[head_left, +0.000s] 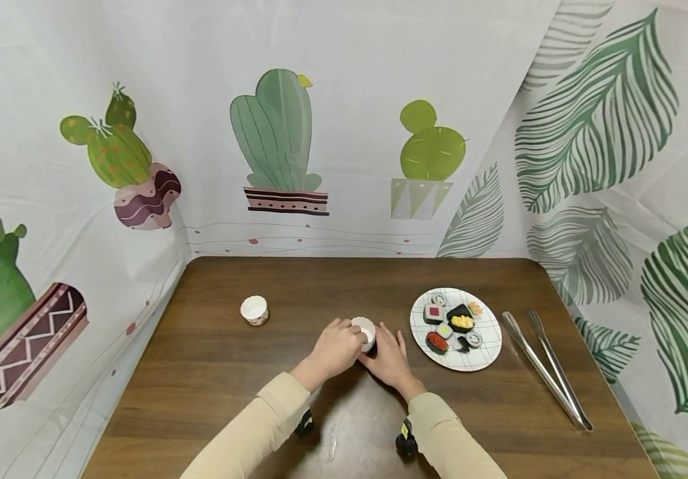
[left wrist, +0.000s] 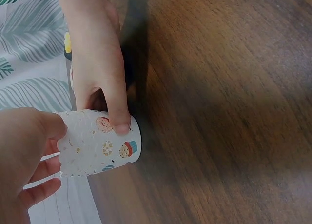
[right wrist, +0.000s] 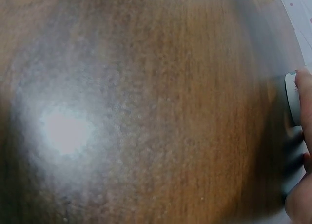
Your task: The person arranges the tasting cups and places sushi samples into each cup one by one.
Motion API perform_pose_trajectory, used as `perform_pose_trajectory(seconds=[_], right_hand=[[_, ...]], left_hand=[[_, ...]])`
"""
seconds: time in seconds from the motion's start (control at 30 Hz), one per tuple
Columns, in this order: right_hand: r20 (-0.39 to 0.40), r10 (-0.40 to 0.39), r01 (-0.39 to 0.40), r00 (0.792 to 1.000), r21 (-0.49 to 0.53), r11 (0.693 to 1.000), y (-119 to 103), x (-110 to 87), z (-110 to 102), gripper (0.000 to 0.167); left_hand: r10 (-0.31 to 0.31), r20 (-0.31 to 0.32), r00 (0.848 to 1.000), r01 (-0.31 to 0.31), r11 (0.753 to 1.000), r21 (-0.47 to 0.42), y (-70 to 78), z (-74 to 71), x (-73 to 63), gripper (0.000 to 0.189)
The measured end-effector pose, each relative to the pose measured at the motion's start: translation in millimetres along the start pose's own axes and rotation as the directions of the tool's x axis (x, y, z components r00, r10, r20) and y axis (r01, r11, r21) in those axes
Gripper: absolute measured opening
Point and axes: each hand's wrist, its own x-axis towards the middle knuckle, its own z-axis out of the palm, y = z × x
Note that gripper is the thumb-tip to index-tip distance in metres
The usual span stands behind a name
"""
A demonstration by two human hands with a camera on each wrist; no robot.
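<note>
A white paper baking cup with a scalloped rim is between both hands near the middle of the table. Cookie and cupcake prints cover its side in the left wrist view. My left hand pinches it at the rim, thumb against the wall. From the other side my right hand grips the wall lower down, its thumb close to the base. Only a sliver of the cup and part of the right hand appear at the edge of the right wrist view.
A second baking cup stands upright to the left on the wooden table. On the right, a checked plate carries several sushi pieces, with metal tongs beyond it. Printed cloth hangs behind and beside the table.
</note>
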Motion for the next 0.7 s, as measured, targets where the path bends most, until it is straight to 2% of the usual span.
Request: perform_pose_trajectory(seconds=[0.2,0.43,0.7], right_hand=[[0.005,0.009,-0.009,1.000,0.004,1.000,0.4,-1.4,-1.2,0.064],[0.014,0.017,-0.017,1.000,0.015,1.000,0.2,-2.6,-3.3,0.068],[0.019,0.014,-0.014,1.000,0.016,1.000,2.6,-2.9,-1.7,0.068]], left_hand=[[0.014,-0.033,0.999,-0.014,1.000,-0.005,0.6,0.1,0.4,0.005],[0.031,-0.115,0.993,-0.031,1.000,-0.002,-2.5,-1.2,4.2,0.010],[0.029,-0.166,0.986,-0.035,0.999,-0.033,-11.9,-25.6,10.4,0.009]])
